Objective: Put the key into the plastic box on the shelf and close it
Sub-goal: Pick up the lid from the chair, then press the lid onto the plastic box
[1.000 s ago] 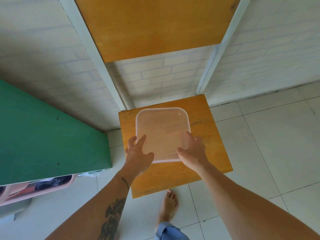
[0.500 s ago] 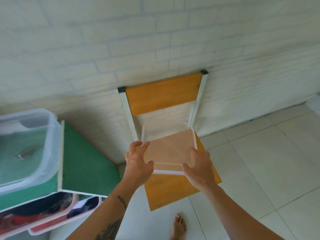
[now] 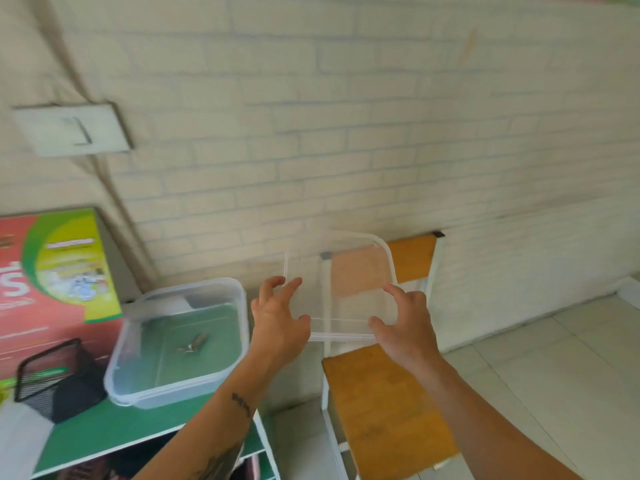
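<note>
I hold a clear plastic lid (image 3: 349, 289) in the air with both hands, above the chair and to the right of the box. My left hand (image 3: 277, 320) grips its left edge and my right hand (image 3: 405, 327) grips its right front corner. The clear plastic box (image 3: 221, 375) stands open on the green shelf top (image 3: 114, 427), left of my hands. A metal key (image 3: 195, 342) lies on the box's floor near the middle.
A black mesh pen holder (image 3: 55, 379) stands left of the box. A red and green carton (image 3: 52, 282) leans behind it. An orange wooden chair (image 3: 388, 403) with a white frame stands to the right of the shelf against the brick wall. Tiled floor lies at right.
Both hands lifted the lid off the chair seat and carried it up and left. My view swung up and left, bringing the open box with the key into sight.
</note>
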`<action>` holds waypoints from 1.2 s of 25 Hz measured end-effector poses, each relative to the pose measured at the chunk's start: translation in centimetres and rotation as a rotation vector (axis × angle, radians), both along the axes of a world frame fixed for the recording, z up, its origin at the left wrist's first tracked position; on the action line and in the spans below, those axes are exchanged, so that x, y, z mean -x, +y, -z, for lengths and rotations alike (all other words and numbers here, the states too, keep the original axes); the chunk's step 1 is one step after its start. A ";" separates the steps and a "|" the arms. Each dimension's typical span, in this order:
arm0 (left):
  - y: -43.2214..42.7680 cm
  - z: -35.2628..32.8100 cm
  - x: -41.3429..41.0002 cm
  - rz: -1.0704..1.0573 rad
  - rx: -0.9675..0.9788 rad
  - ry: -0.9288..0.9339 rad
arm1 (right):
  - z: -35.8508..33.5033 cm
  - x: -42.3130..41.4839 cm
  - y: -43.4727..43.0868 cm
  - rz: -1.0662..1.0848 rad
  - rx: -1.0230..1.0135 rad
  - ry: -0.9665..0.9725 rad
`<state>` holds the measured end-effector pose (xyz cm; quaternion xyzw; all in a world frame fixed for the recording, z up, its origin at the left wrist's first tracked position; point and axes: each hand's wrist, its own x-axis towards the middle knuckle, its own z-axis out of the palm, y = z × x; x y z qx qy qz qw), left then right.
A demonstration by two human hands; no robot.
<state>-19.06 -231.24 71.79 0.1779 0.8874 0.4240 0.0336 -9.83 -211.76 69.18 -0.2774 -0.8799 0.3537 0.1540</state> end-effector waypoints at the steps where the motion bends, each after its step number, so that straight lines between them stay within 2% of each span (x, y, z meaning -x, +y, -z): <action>1: -1.7 -0.5 0.5 -0.019 -0.013 0.013 | -0.6 0.9 -1.5 -0.021 -0.001 0.013; 6: -10.0 -1.8 2.6 -0.142 -0.022 0.035 | -2.4 5.2 -9.1 -0.124 -0.032 0.016; 10: -15.7 -1.4 3.7 -0.267 0.012 0.027 | -2.3 7.8 -14.9 -0.225 -0.051 -0.066; 15: -20.7 0.0 3.8 -0.344 0.108 -0.099 | -1.4 9.7 -20.1 -0.341 -0.090 -0.219; 20: -22.3 1.7 3.7 -0.353 0.165 -0.184 | -1.2 10.3 -22.5 -0.375 -0.161 -0.343; 24: -21.8 2.1 3.8 -0.393 0.247 -0.158 | -1.3 10.5 -22.7 -0.371 -0.190 -0.396; 30: -21.8 3.0 3.6 -0.407 0.205 -0.168 | -1.1 10.0 -23.3 -0.395 -0.204 -0.417</action>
